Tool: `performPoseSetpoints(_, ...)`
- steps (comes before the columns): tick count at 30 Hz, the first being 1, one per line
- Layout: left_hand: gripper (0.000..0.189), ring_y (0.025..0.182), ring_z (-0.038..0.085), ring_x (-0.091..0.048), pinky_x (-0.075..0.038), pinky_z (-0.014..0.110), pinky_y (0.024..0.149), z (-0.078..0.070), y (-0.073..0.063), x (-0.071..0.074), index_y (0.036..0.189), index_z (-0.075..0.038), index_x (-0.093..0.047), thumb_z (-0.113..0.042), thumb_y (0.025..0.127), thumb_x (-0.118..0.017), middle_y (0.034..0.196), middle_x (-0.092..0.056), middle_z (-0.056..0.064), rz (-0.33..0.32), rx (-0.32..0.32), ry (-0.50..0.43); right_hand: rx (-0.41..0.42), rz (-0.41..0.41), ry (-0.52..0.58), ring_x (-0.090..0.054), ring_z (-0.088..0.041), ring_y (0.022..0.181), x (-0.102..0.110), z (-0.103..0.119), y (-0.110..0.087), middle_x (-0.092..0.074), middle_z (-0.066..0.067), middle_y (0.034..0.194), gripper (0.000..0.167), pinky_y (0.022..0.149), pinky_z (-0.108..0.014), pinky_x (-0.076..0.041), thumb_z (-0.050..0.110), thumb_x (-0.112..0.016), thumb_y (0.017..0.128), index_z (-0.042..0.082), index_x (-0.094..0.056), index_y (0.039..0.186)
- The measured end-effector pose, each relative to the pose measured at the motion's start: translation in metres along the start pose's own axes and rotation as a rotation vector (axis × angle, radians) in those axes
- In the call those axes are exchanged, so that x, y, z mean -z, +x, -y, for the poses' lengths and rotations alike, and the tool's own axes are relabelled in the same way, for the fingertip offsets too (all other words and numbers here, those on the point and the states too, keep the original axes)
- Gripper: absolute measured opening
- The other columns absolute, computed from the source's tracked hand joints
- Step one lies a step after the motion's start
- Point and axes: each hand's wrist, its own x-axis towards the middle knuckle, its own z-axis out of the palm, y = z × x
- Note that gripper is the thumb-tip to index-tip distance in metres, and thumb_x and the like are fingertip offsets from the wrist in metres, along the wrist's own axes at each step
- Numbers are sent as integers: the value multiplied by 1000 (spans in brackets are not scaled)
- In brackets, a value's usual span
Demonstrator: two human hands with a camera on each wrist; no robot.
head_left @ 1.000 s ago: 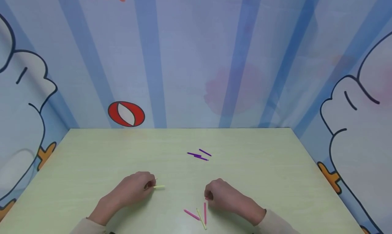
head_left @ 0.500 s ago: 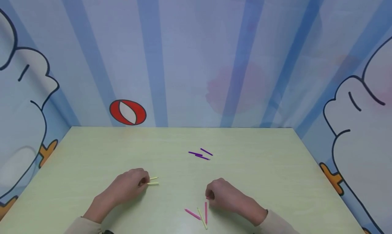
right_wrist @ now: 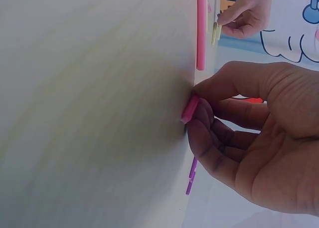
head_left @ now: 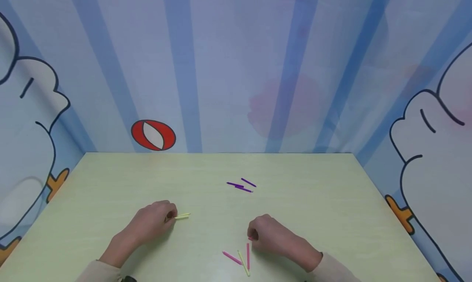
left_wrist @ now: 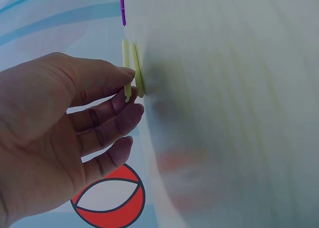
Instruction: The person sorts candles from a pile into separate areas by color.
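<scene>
My left hand (head_left: pixel 153 219) is at the left of the table, thumb and fingers pinching a short pale yellow stick (left_wrist: pixel 125 53). Right beside that stick, a second yellow stick (left_wrist: pixel 138 73) lies along the tabletop; in the head view the two nearly line up. Low over the table at the right of centre, my right hand (head_left: pixel 271 233) pinches a short pink stick (right_wrist: pixel 190 108) between thumb and fingers, its end at the surface. Just in front of this hand lie a pink stick (head_left: pixel 248 255), another yellow stick (head_left: pixel 241 259) and a slanted pink stick (head_left: pixel 231 257).
Farther back on the pale table (head_left: pixel 313 183) are several purple sticks (head_left: pixel 234 185), close together. A striped blue printed backdrop (head_left: pixel 228 69) rises at the table's back edge and both sides.
My left hand has moved left and slightly back with its yellow stick, which now sits close alongside the other yellow one. My right hand has stayed almost in place.
</scene>
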Motion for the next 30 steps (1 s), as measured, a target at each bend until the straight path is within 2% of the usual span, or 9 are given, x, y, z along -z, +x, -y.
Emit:
performPoseSetpoints(18,12,70,10,-48,-45,32,60,-3,1,-1,84,-14,-66,-6,85,-74,78,-55,-7,11,5,5,34,-20,-2,-46,-5,66,0,-1,-1,-61,3,72,13,60,-21,-43,-7,-70,76,4,-73,82)
performPoseSetpoints(30,11,70,11,-48,-46,33,61,-7,1,1,86,-13,-67,-7,85,-75,78,-55,-6,22,14,14,-6,1,-8,-47,-5,67,1,0,-1,-60,2,72,13,61,-21,-44,-7,-70,77,4,-73,83)
